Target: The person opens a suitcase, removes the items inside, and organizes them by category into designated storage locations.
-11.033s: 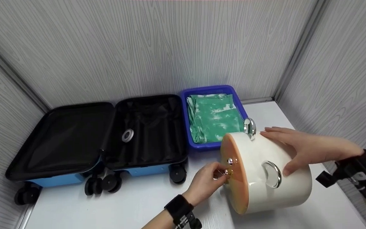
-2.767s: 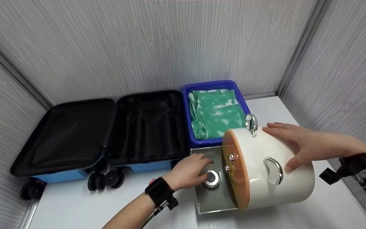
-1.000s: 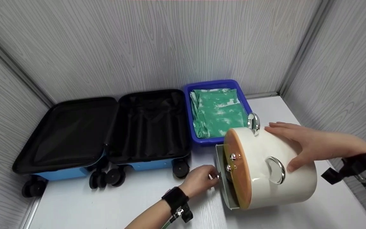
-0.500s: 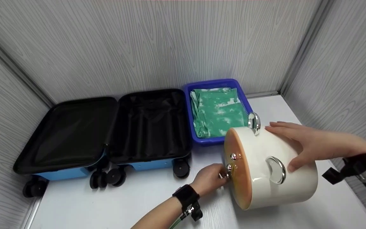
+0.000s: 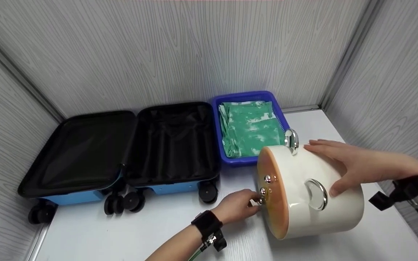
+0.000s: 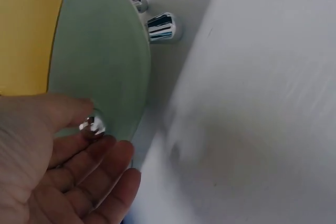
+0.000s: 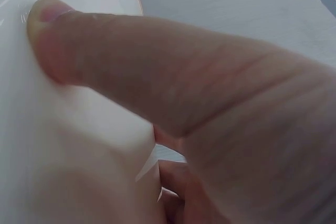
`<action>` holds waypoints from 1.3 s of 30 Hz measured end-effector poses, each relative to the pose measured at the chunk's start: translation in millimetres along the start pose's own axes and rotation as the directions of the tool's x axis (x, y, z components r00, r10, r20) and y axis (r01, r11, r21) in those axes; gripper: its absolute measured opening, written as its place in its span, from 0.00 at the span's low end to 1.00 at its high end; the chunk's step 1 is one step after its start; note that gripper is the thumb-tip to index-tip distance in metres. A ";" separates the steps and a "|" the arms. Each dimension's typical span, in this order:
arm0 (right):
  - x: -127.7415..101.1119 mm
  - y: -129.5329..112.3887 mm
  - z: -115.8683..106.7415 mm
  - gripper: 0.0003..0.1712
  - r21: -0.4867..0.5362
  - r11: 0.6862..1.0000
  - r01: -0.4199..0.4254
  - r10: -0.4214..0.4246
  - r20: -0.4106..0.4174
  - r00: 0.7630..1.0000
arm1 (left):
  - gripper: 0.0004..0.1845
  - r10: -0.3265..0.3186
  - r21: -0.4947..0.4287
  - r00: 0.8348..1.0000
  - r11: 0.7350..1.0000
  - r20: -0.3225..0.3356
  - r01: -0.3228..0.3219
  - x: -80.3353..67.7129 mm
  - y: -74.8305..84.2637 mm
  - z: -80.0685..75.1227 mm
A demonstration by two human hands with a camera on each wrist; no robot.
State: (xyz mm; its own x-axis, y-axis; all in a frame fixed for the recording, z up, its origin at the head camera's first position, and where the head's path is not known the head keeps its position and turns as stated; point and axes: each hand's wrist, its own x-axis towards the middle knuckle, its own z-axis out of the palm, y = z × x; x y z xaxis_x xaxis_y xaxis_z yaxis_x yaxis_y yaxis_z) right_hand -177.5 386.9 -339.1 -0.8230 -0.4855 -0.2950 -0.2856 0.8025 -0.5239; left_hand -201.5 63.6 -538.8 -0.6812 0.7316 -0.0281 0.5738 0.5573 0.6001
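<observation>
The white case (image 5: pixel 314 192) lies on its side at the near right of the tabletop (image 5: pixel 129 232), its orange face turned left. The right hand (image 5: pixel 354 168) rests flat and released on top, steadying it. The left hand (image 5: pixel 236 206) has its fingertips at the lower silver knob (image 5: pixel 262 191) on that face (the wrist view shows the knob (image 6: pixel 93 125) against the fingers, no firm pinch visible). A good grip would take the knob squarely while the right hand presses down so the case cannot roll. The open suitcase (image 5: pixel 122 148) and blue basket (image 5: pixel 214 108) sit far left.
</observation>
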 end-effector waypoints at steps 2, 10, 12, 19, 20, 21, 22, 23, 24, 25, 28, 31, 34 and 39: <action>0.0 0.5 0.1 0.68 -0.002 1.000 0.005 -0.005 -0.002 1.000 | 0.18 0.033 0.021 0.999 0.999 0.015 -0.034 -4.6 1.3 -6.3; -1.0 -0.5 -0.1 0.68 0.004 1.000 0.003 -0.003 -0.004 1.000 | 0.28 0.091 0.074 0.995 0.993 -0.050 -0.087 -27.4 3.0 -48.1; -1.2 -1.4 -0.6 0.68 0.012 1.000 -0.007 0.007 0.000 1.000 | 0.30 0.075 0.086 0.993 0.994 -0.089 -0.067 -33.4 -1.2 -60.8; -1.1 -5.3 -2.8 0.69 0.050 0.997 -0.053 0.052 0.025 0.998 | 0.35 -0.030 0.142 0.974 0.988 -0.225 0.063 -56.5 -31.1 -102.3; -0.9 -5.6 -2.9 0.69 0.047 0.998 -0.052 0.051 0.024 0.998 | 0.36 -0.046 0.158 0.968 0.984 -0.245 0.086 -59.9 -36.4 -107.6; -0.6 -5.8 -3.0 0.69 0.045 0.998 -0.051 0.050 0.024 0.998 | 0.36 -0.061 0.175 0.962 0.978 -0.265 0.111 -63.0 -42.2 -112.5; -0.4 -5.9 -3.1 0.69 0.040 0.998 -0.045 0.044 0.023 0.999 | 0.36 -0.078 0.186 0.955 0.973 -0.286 0.135 -66.3 -48.2 -117.1; -0.2 -6.1 -3.2 0.69 0.032 0.999 -0.042 0.041 0.022 0.999 | 0.36 -0.097 0.198 0.947 0.967 -0.305 0.163 -69.7 -54.5 -121.4; 0.1 -6.4 -3.4 0.69 0.024 0.999 -0.039 0.039 0.020 0.999 | 0.36 -0.117 0.210 0.940 0.959 -0.321 0.191 -73.1 -61.0 -125.4; 0.0 -6.5 -3.5 0.69 0.015 0.999 -0.039 0.038 0.019 0.999 | 0.37 -0.139 0.219 0.933 0.951 -0.332 0.219 -76.4 -67.8 -129.0; -0.5 -7.0 -4.2 0.70 0.002 0.999 -0.037 0.037 0.019 0.999 | 0.37 -0.207 0.229 0.913 0.927 -0.353 0.298 -88.3 -87.4 -137.6; -0.6 -8.5 -5.9 0.70 0.003 0.999 -0.047 0.047 0.031 0.998 | 0.38 -0.267 0.224 0.890 0.904 -0.369 0.364 -102.1 -106.8 -142.0; -0.1 -11.0 -9.3 0.68 0.001 0.998 -0.064 0.064 0.043 0.997 | 0.38 -0.310 0.210 0.868 0.887 -0.387 0.411 -116.0 -123.6 -141.8; 5.4 -17.8 -19.5 0.57 -0.018 0.998 -0.059 0.060 0.031 0.998 | 0.37 -0.345 0.188 0.841 0.873 -0.416 0.450 -135.7 -143.2 -134.5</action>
State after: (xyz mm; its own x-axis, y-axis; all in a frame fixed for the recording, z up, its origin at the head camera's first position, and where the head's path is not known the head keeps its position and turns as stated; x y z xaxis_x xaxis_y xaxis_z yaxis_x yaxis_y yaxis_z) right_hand -186.4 376.7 -315.7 -0.8229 -0.4471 -0.3506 -0.2448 0.8359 -0.4914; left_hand -252.4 -168.4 -513.4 -0.9602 0.2601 0.1021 0.2794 0.8898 0.3607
